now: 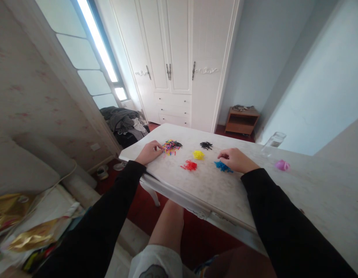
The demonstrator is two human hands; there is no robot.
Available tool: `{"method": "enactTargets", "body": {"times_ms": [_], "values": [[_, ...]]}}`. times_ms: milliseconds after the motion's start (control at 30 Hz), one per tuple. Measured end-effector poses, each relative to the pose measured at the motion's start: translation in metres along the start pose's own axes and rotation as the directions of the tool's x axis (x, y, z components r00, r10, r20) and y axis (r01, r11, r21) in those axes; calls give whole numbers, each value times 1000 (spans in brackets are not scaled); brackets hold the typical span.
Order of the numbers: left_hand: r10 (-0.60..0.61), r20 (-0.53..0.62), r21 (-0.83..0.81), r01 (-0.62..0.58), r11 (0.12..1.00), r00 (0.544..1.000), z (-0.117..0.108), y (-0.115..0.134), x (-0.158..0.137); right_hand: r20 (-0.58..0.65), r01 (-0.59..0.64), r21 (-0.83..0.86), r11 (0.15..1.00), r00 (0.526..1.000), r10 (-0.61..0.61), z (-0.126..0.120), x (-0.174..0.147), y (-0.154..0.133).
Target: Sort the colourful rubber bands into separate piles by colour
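Right here at the heart of it, the mixed pile (171,146) of small coloured strips sits toward the far left end of the table (208,189), pinks, yellows, blues and blacks all tangled together, and the left hand (150,153) is at its near-left edge, fingers curled, thumb and fingertips close together; whether a strip is pinched between them, I cannot tell. Over to the right hand (236,159), and it's right above the blue pile (223,166), fingers folded inward, fingertips low over the strips; again, no telling from here whether it has hold of one. Between the hands, three more heaps: the black pile (206,145) farthest back, the yellow pile (198,155) in the middle, the red pile (190,165) nearest the front edge. Out past the right hand, a clear glass vessel (274,143) and a pink object (282,165), well apart from the strips. Beyond the table, a white wardrobe (179,50) fills the back, a small wooden cabinet (241,120) to its right, dark clothes (123,121) heaped to its left.
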State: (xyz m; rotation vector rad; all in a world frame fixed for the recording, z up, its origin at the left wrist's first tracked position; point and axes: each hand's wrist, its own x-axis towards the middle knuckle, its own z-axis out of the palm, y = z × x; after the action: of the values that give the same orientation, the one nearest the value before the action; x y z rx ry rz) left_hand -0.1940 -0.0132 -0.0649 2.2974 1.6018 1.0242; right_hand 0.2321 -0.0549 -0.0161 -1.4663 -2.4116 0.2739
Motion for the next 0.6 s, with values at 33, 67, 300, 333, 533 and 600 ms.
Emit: {"method": "enactTargets", "body": {"times_ms": [33, 67, 300, 333, 533, 600], "values": [[3, 2, -5, -3, 1000, 1000, 0, 0, 0, 0, 0, 3, 1000, 1000, 0, 0, 0, 0], [7, 0, -12, -7, 1000, 1000, 0, 0, 0, 0, 1, 4, 1000, 1000, -1, 0, 0, 0], [-80, -51, -31, 78, 996, 996, -1, 3, -1, -1, 10, -6, 1000, 1000, -10, 0, 0, 0], [-86, -59, -34, 84, 996, 995, -1, 3, -1, -3, 13, -5, 1000, 1000, -13, 0, 0, 1], [-59, -87, -103, 50, 993, 994, -2, 3, -2, -6, 19, 3, 1000, 1000, -19, 1, 1, 1], [-64, -104, -131, 50, 990, 993, -3, 2, -1, -2, 13, 7, 1000, 1000, -13, 1, 1, 1]]}}
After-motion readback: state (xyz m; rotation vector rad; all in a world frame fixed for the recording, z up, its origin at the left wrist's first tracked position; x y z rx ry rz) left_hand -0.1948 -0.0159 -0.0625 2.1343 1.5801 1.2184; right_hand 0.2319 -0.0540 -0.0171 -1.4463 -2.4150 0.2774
